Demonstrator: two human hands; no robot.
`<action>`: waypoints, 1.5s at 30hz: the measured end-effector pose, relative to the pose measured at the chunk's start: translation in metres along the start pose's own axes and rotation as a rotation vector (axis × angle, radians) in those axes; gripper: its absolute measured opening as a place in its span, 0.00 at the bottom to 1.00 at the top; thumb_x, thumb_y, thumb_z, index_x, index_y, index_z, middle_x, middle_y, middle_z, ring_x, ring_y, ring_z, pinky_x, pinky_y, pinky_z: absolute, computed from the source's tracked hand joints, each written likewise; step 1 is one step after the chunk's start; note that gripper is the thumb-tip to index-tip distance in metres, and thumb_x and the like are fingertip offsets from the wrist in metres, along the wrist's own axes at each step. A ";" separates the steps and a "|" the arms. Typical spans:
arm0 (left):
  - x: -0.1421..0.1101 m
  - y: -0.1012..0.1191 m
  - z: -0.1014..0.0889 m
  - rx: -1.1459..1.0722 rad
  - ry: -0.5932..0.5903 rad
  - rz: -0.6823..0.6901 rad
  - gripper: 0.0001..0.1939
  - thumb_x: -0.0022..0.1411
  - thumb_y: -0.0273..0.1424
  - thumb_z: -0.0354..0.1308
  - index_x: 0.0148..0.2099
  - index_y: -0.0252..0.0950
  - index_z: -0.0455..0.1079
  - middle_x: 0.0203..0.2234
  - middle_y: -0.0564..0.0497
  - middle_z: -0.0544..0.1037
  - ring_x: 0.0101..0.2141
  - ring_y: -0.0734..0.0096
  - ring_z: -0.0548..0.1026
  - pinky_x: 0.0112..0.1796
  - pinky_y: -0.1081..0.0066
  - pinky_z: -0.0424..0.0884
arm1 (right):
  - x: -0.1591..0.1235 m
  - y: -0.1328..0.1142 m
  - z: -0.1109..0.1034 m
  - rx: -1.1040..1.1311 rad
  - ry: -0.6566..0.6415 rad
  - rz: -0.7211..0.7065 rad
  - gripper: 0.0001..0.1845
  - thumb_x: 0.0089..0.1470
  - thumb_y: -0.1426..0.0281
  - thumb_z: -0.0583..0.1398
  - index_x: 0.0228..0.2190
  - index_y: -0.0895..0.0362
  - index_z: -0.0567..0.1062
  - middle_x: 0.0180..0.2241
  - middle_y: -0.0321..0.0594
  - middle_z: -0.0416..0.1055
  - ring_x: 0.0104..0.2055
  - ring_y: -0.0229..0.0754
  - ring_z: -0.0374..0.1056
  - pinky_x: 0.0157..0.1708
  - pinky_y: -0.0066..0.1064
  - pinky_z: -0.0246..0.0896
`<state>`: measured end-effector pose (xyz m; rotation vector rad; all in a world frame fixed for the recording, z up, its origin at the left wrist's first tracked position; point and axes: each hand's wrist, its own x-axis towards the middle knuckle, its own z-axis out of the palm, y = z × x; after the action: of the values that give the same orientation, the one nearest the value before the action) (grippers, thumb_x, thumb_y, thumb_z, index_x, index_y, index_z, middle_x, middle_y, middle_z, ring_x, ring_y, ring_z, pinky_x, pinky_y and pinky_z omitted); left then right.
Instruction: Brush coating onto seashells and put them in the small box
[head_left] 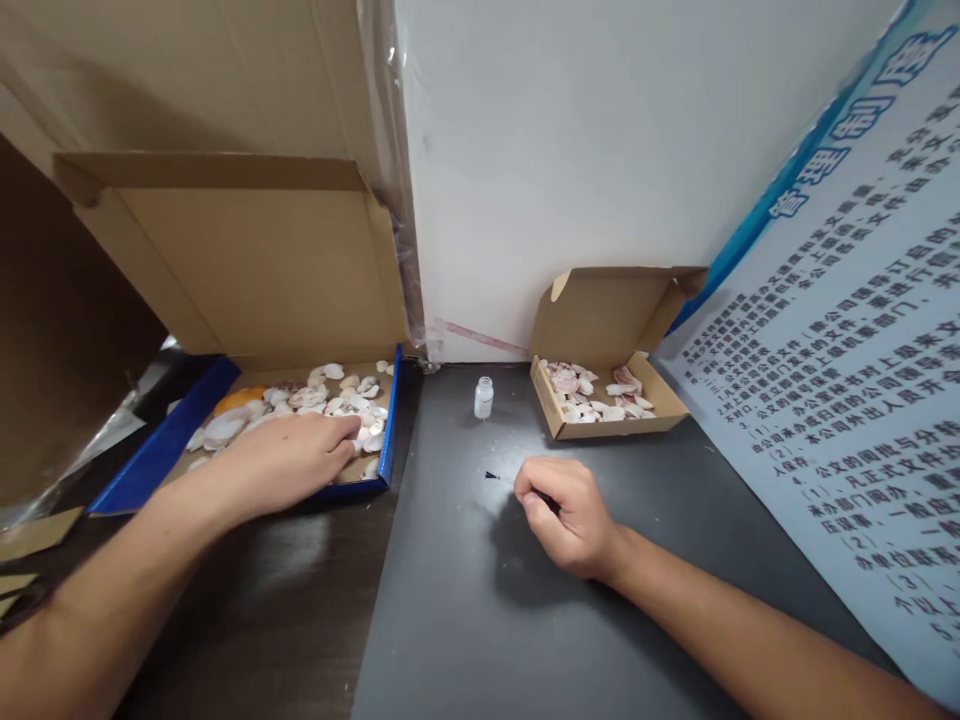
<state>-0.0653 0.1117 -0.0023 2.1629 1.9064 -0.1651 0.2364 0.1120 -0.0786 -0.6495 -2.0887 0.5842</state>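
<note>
Inside a blue-sided cardboard box at the left lies a heap of pale seashells. My left hand reaches over its front edge, fingers bent together at a white seashell on the right side of the heap; the fingertips are partly hidden. Above the grey tabletop, my right hand is wrapped around the black handle of a small brush, whose dark bristles point left. Behind the brush stands a small clear glass bottle with its mouth uncovered and a pale label.
A smaller open cardboard box with more shells stands at the back right. A white panel rises behind the grey tabletop. A printed board leans along the right. Dark wood-like surface lies at left.
</note>
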 end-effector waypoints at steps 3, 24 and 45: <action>0.002 0.004 -0.005 0.040 -0.057 -0.027 0.13 0.63 0.35 0.40 0.34 0.41 0.65 0.29 0.46 0.77 0.31 0.53 0.75 0.31 0.63 0.63 | 0.001 0.000 0.001 0.014 -0.009 0.003 0.08 0.48 0.77 0.50 0.21 0.55 0.58 0.18 0.30 0.53 0.20 0.33 0.51 0.23 0.26 0.46; 0.145 0.237 -0.031 0.368 -0.140 0.646 0.19 0.54 0.20 0.56 0.49 0.33 0.76 0.54 0.35 0.70 0.51 0.45 0.68 0.43 0.60 0.68 | 0.000 0.001 0.003 -0.141 -0.228 -0.042 0.04 0.49 0.73 0.51 0.26 0.55 0.65 0.23 0.35 0.67 0.24 0.38 0.59 0.26 0.29 0.53; 0.166 0.214 -0.036 0.028 -0.232 0.698 0.16 0.59 0.31 0.50 0.46 0.33 0.72 0.40 0.44 0.79 0.34 0.65 0.71 0.33 0.69 0.62 | 0.001 0.001 0.005 -0.106 -0.231 -0.037 0.05 0.48 0.74 0.51 0.25 0.55 0.65 0.23 0.34 0.66 0.23 0.37 0.58 0.25 0.28 0.50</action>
<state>0.1657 0.2566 0.0156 2.5472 0.9563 -0.2877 0.2316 0.1122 -0.0814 -0.6263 -2.3558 0.5520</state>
